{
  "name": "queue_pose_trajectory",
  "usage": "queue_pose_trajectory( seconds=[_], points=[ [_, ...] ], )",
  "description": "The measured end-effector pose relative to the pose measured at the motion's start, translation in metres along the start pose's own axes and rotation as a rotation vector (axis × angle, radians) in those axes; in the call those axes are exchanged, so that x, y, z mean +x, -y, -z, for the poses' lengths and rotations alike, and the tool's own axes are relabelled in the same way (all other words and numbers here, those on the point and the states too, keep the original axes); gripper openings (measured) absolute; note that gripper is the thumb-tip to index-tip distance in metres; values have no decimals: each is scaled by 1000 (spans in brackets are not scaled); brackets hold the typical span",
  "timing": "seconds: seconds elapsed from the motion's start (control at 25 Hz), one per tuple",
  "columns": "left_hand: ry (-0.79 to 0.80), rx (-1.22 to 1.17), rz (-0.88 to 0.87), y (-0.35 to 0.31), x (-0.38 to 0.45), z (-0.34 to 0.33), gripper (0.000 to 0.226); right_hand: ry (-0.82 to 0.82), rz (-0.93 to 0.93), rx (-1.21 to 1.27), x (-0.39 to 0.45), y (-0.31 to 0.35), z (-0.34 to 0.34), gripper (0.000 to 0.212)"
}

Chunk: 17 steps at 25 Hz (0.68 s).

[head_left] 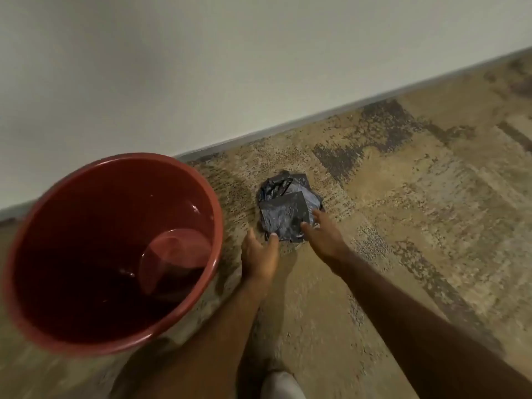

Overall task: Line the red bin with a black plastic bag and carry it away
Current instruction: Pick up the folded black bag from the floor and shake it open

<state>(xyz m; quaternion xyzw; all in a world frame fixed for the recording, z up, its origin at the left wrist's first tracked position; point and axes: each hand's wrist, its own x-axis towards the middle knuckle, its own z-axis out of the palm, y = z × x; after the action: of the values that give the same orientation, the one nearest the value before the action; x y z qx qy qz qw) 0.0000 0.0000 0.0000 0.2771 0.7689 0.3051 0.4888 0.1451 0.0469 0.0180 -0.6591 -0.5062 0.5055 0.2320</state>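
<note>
The red bin (213, 197) stands upright on the carpet at the left, with no liner inside; its inner wall and bottom show. A folded, crumpled black plastic bag (285, 208) lies on the carpet to the right of the bin, near the wall. My left hand (259, 257) is at the bag's near left corner, fingers apart, one fingertip touching its edge. My right hand (322, 237) rests with spread fingers on the bag's near right edge. Neither hand has a grip on the bag.
A white wall (201, 67) with a grey baseboard (316, 116) runs diagonally behind the bin and bag. Patterned beige and grey carpet (417, 211) stretches to the right. A pale shoe tip (280, 384) shows at the bottom edge.
</note>
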Motion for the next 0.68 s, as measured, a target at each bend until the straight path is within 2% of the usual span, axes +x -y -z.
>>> queue_pose_trajectory(
  seconds=[0.24, 0.4, 0.52, 0.6, 0.68],
  points=[
    [67, -269, 123, 25, 51, -37, 76, -42, -110, 199, 40, -47, -17, 57],
    [109, -545, 251, 15, 59, -40, 57, 17, -134, 231, 43, -58, -20, 51],
    [115, -531, 219, 4, 52, -40, 36, 36, -147, 221, 36, -51, -19, 43],
    [154, -510, 154, -4, 43, -39, 17, 33, -146, 240, 26, -36, -14, 30],
    [206, -479, 66, -12, 29, -38, 8, 38, -126, 268, 16, -23, -9, 19]
  ],
)
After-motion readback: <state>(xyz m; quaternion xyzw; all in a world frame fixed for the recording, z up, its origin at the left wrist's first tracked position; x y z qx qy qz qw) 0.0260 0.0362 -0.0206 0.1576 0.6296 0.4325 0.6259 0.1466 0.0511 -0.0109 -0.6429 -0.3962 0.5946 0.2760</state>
